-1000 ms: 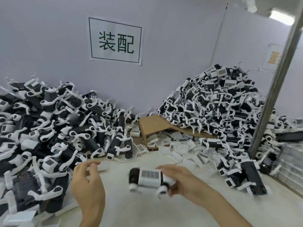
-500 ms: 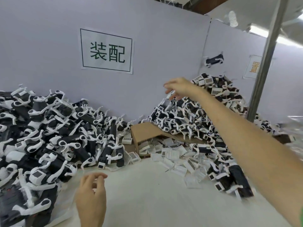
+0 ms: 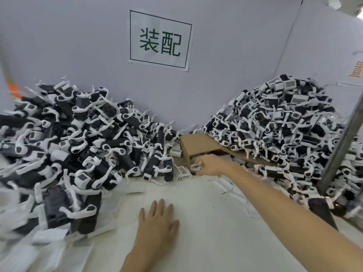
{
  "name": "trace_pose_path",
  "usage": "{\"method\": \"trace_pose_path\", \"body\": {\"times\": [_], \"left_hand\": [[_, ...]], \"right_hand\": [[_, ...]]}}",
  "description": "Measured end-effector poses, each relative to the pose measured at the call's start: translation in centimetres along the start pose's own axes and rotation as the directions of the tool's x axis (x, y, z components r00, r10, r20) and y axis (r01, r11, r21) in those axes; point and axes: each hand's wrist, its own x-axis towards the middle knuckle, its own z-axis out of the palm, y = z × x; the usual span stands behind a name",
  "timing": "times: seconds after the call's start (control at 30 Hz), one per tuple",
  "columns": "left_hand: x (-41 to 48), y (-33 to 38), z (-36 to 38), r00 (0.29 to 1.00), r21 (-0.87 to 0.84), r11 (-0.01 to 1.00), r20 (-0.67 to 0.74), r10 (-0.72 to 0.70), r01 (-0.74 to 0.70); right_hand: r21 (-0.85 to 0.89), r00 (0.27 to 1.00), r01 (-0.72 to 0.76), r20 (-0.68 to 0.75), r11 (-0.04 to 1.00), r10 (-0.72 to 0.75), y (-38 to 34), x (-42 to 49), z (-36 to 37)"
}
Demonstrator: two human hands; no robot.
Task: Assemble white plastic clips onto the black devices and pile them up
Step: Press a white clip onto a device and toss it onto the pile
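Two big heaps of black devices with white plastic clips lie against the wall, one at the left and one at the right. Between them a cardboard box lies tipped on its side, with loose white clips spilled at its mouth. My right hand reaches to the box mouth, its fingers closed around a white clip. My left hand rests flat on the white tabletop, fingers spread, holding nothing.
A paper sign with two characters hangs on the grey wall. A grey metal post rises at the right edge, beside the right heap. White clips and paper scraps litter the near left of the table.
My right hand tossed the assembled device onto the right heap, then came down to the box mouth and closed on a clip. My left hand dropped flat onto the table.
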Motion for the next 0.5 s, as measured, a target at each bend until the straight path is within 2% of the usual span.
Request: {"method": "trace_pose_path", "body": {"times": [0.13, 0.2, 0.27, 0.3, 0.4, 0.5], "left_hand": [[0.0, -0.1, 0.1, 1.000, 0.006, 1.000, -0.011, 0.026, -0.026], [-0.1, -0.1, 0.0, 1.000, -0.001, 1.000, -0.004, 0.023, -0.023], [0.0, 0.0, -0.2, 1.000, -0.012, 1.000, -0.005, 0.022, -0.022], [0.1, 0.0, -0.3, 1.000, -0.018, 1.000, -0.003, 0.017, -0.017], [0.1, -0.2, -0.4, 1.000, -0.074, 0.997, -0.014, 0.008, -0.009], [0.0, -0.3, -1.1, 0.989, -0.296, 0.955, -0.139, -0.045, 0.002]], "right_hand": [[0.049, 0.999, -0.007, -0.033, 0.999, 0.009, -1.4, 3.6, 1.8], [0.268, 0.995, 0.042, -0.101, 0.963, -0.015, -3.2, 5.0, 2.3], [0.551, 0.996, 0.055, -0.084, 0.833, -0.011, -5.6, 6.1, 3.1], [0.603, 0.998, 0.050, -0.066, 0.796, -0.012, -6.8, 6.7, 3.7], [0.492, 0.991, 0.038, -0.129, 0.869, 0.029, -9.2, 7.8, 5.9], [0.400, 0.985, 0.071, -0.172, 0.914, -0.001, -9.8, 6.8, 7.2]]}}
